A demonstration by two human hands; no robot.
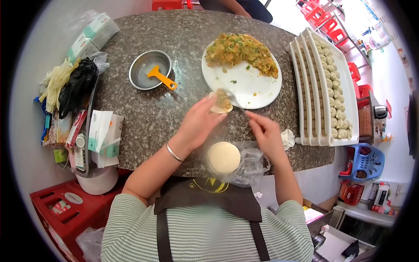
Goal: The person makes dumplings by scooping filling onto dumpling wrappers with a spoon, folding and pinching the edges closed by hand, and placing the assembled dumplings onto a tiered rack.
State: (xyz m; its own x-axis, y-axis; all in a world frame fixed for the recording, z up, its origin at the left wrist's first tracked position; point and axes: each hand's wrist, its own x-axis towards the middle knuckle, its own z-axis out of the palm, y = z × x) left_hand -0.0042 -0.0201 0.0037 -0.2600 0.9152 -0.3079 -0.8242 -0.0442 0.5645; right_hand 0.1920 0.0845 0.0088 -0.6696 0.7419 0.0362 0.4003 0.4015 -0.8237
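Observation:
My left hand (196, 120) holds a round dough wrapper (221, 108) at the near edge of the plate, with some filling on it. In my right hand (265, 132) is a metal spoon (236, 103), its bowl blurred over the wrapper. The white oval plate (218, 78) carries a large mound of chopped orange-green filling (244, 50) on its far side. Between my forearms, a stack of round dough wrappers (224, 157) rests on a clear plastic bag (251, 163).
Stacked white trays (321, 87) stand at the right, the top one holding rows of dumplings (334, 96). A metal bowl (142, 59) with an orange-handled scraper (161, 77) sits at the left. Crumpled tissue (288, 139) lies beside the trays. Another person's arm (235, 6) shows across the table.

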